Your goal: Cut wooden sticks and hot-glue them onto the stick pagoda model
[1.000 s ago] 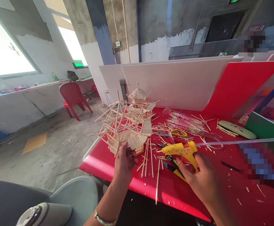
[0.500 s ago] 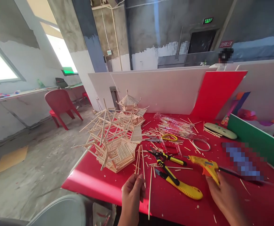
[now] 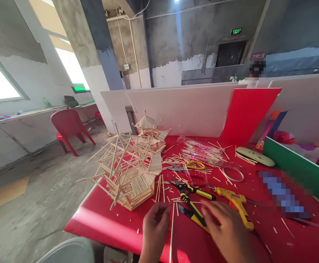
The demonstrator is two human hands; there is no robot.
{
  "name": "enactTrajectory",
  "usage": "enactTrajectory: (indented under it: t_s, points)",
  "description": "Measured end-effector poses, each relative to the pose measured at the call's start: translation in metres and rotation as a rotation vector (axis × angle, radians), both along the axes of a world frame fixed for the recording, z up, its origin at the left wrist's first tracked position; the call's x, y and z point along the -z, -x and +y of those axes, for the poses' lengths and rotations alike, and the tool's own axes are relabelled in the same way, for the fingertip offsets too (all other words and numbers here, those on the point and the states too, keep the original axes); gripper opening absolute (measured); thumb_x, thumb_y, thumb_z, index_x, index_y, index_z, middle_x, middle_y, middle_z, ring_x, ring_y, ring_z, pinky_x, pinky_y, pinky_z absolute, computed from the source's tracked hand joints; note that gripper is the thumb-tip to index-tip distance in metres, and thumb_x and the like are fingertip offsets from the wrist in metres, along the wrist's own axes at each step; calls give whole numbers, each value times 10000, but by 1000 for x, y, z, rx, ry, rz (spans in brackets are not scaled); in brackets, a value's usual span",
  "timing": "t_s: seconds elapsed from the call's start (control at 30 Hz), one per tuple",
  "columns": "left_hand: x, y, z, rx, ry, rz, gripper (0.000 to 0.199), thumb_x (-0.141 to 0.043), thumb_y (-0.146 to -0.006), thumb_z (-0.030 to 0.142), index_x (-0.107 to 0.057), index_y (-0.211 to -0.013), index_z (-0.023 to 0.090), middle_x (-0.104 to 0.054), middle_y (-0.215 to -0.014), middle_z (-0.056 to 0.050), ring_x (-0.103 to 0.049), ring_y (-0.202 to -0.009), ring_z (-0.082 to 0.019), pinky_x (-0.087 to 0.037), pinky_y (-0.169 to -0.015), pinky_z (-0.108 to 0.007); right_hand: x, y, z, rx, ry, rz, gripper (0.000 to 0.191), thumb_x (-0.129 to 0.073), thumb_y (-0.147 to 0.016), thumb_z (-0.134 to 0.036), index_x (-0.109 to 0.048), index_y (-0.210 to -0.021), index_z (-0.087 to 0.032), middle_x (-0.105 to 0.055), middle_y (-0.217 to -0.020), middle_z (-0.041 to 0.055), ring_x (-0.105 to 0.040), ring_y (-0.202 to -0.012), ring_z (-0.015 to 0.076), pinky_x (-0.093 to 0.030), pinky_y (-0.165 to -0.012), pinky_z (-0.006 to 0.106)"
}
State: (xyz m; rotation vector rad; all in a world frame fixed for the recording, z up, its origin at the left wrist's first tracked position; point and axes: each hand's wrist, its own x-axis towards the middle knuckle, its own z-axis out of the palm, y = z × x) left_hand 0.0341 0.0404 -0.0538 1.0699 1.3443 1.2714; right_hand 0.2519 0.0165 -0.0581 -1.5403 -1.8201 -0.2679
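My left hand (image 3: 155, 226) is closed near the table's front edge, thumb and fingers pinched together; what it holds, if anything, is too small to make out. To its right, my right hand (image 3: 225, 228) hovers over the utility knife (image 3: 193, 216), fingers apart and nothing in them. The yellow glue gun (image 3: 237, 204) lies on the red table just beyond my right hand. Black-and-yellow pliers (image 3: 190, 202) lie between the hands. Left of them stands a wooden-stick model (image 3: 132, 179) with an open-framed roof. Loose sticks (image 3: 172, 230) lie beside my left hand.
Behind stands a finished-roof stick pavilion (image 3: 147, 124). Yellow-handled scissors (image 3: 196, 165), bagged sticks (image 3: 203, 151), a wire coil (image 3: 233, 174) and an oval case (image 3: 255, 156) lie farther back. A green board (image 3: 299, 171) edges the right. A person (image 3: 255, 71) is beyond the white panels.
My right hand has let go of the glue gun and moved left toward the pliers and knife. The glue gun now rests on the table. The view has shifted slightly.
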Motion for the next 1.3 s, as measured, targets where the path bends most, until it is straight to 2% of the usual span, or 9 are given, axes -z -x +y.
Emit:
enactTrajectory:
  t_s: [0.13, 0.3, 0.5, 0.63, 0.77, 1.0, 1.13, 1.3]
  points:
    - [-3, 10, -6, 27, -51, 241, 197, -711, -734, 375, -679, -668, 192, -570, -577, 2, -482, -538, -144, -378, -514, -243, 2, 48, 0, -128, 44, 17, 198, -554, -901, -199, -680, -1032, -275, -713, -914, 2, -646, -844, 181, -441, -771, 318]
    - [3, 21, -7, 45, -46, 473, 117, -652, -755, 276, -689, -667, 209, -641, -607, -14, -550, -574, -177, -397, -563, -262, 16, 69, 1, -127, 53, 118, 207, -590, -824, -128, -685, -928, -280, -694, -839, -19, -606, -838, 185, -381, -799, 339]
    - [0, 21, -7, 61, -58, 645, 178, -601, -804, 285, -693, -664, 224, -672, -641, -32, -582, -588, -195, -400, -579, -276, 33, 78, 2, -157, -20, 133, 285, -646, -698, -83, -668, -904, -279, -706, -845, -39, -588, -882, 208, -332, -961, 399]
    - [-5, 21, -8, 54, -56, 810, 200, -562, -825, 280, -698, -684, 239, -685, -690, -36, -600, -624, -198, -389, -583, -270, 38, 80, 1, -139, -28, 151, 323, -626, -693, -53, -664, -913, -286, -710, -853, -33, -597, -898, 208, -278, -1054, 436]
    - [-9, 20, -8, 55, -14, 935, 199, -546, -832, 274, -698, -707, 244, -685, -716, -27, -594, -611, -182, -355, -554, -258, 37, 80, 1, -124, 8, 161, 315, -626, -694, -35, -660, -886, -282, -711, -852, -34, -607, -896, 201, -261, -1083, 457]
    - [-15, 15, -5, 77, 2, 974, 227, -521, -869, 273, -704, -738, 244, -695, -765, -26, -620, -640, -178, -354, -571, -255, 36, 78, -1, -123, 60, 131, 273, -648, -725, -60, -658, -887, -279, -713, -876, -29, -611, -924, 195, -261, -1098, 467]
    - [-18, 11, -2, 102, 31, 1080, 214, -515, -884, 271, -704, -784, 254, -698, -808, -25, -642, -686, -181, -355, -570, -252, 35, 78, -1, -119, 61, 138, 275, -646, -710, -54, -656, -874, -275, -722, -885, -26, -608, -924, 203, -258, -1092, 474]
    - [-18, 4, 8, 151, 68, 1239, 230, -566, -867, 352, -668, -710, 220, -693, -810, -63, -655, -694, -222, -318, -555, -273, 30, 82, -3, -136, 49, 161, 288, -651, -673, -51, -661, -856, -274, -730, -876, -20, -601, -951, 224, -208, -1124, 501]
